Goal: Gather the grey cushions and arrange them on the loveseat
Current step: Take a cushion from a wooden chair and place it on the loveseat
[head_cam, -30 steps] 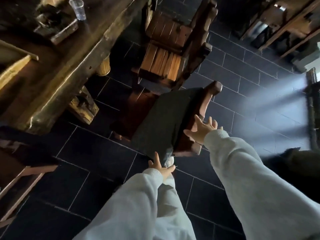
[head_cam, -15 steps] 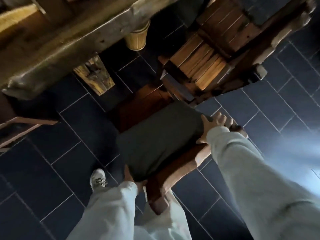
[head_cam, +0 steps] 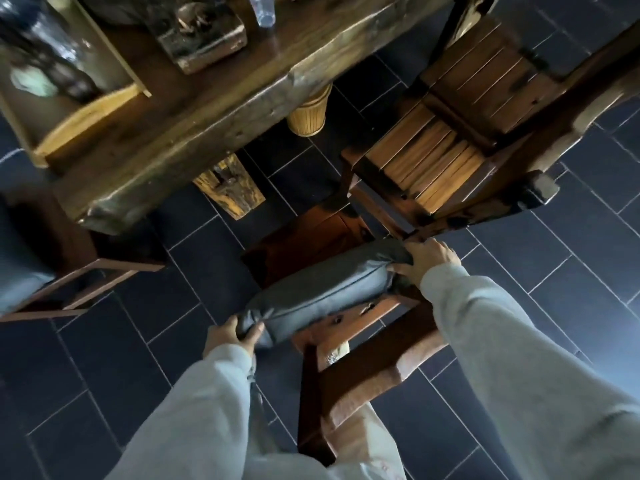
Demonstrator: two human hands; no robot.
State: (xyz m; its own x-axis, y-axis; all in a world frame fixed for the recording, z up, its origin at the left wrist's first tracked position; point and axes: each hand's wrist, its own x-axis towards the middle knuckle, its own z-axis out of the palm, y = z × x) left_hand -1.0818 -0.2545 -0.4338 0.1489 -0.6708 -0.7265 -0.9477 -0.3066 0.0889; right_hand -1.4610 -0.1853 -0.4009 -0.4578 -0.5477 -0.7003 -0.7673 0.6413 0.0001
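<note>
A grey cushion (head_cam: 322, 292) is tilted up on edge above the seat of a dark wooden chair (head_cam: 304, 237). My left hand (head_cam: 230, 336) grips its near-left corner. My right hand (head_cam: 427, 259) grips its far-right corner. Both hands pinch the fabric, and the cushion's seam faces me. The chair's back (head_cam: 374, 365) stands between my arms, close to my body. A second grey cushion (head_cam: 17, 265) lies on another wooden chair at the left edge. No loveseat is in view.
A heavy wooden table (head_cam: 194, 126) fills the upper left, with a tray (head_cam: 86, 112), a block and a plastic cup on it. A slatted wooden armchair (head_cam: 460, 133) stands at the upper right. The floor is dark tile (head_cam: 554, 271).
My hands reached the cushion lying flat on the chair seat, closed on its two corners and lifted it up on edge. My view moved closer to the chair.
</note>
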